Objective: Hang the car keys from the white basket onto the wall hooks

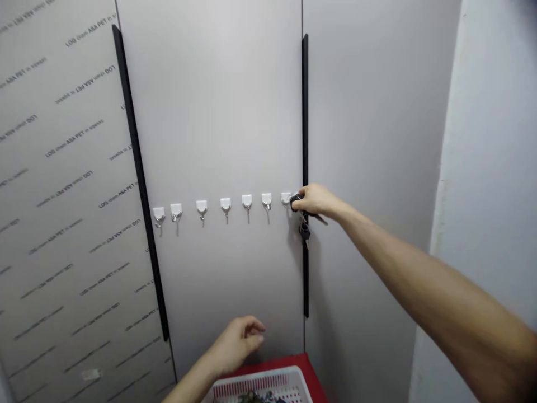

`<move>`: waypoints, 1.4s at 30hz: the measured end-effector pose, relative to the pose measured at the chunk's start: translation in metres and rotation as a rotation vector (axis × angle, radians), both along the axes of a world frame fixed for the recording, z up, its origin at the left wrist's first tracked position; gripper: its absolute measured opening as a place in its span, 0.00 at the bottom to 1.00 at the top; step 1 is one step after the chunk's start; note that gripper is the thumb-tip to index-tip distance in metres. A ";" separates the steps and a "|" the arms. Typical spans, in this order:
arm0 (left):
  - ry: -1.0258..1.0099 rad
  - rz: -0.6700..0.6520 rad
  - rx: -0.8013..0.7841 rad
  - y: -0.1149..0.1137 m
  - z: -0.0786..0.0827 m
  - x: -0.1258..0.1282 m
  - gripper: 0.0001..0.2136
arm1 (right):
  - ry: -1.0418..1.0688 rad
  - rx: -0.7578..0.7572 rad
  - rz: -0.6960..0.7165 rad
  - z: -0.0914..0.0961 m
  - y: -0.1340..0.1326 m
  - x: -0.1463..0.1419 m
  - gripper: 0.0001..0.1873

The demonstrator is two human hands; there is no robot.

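My right hand (316,201) is closed on a bunch of keys (305,230) with black heads, held up against the door panel. The keys dangle below my fingers in front of the long black handle (305,112). Just left of my fingertips is a white adhesive hook (286,198), its metal part close to the key ring; I cannot tell whether the ring is on it. Over the near basket, my left hand (241,341) hangs with loosely curled fingers, thumb apart from them and nothing visible in it.
More white hooks (225,204) run in a row leftward across the panel. A white plastic basket (300,386) with small metallic items sits on a red surface (312,375) below. Another black handle (138,168) stands at left, beside a panel with printed film. A wall (486,168) bounds the right.
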State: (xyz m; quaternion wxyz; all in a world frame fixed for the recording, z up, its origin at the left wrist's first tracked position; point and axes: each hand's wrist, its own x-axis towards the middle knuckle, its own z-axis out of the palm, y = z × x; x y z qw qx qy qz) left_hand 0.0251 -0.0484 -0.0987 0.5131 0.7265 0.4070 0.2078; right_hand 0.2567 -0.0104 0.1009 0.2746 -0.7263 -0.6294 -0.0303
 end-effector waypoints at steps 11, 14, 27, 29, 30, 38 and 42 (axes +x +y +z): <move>0.064 -0.064 0.008 0.005 -0.009 0.002 0.11 | -0.169 -0.530 0.115 0.052 0.016 -0.005 0.16; 0.081 -0.080 0.038 0.002 -0.013 0.004 0.11 | -0.182 -0.430 0.021 0.061 0.025 -0.012 0.16; 0.148 -0.023 -0.051 -0.012 -0.039 -0.027 0.11 | 0.166 -0.452 0.652 -0.146 -0.066 -0.052 0.12; 0.191 0.031 -0.021 -0.018 -0.053 -0.034 0.10 | 0.204 -0.512 0.678 -0.200 -0.083 -0.065 0.12; 0.218 0.053 -0.006 -0.022 -0.062 -0.038 0.10 | 0.232 -0.536 0.689 -0.220 -0.090 -0.070 0.12; 0.240 0.193 0.077 -0.042 -0.107 -0.055 0.11 | 0.439 0.098 0.239 -0.174 -0.038 -0.030 0.18; 0.276 0.215 0.098 -0.038 -0.109 -0.052 0.10 | 0.423 0.437 -0.083 -0.120 0.005 -0.007 0.20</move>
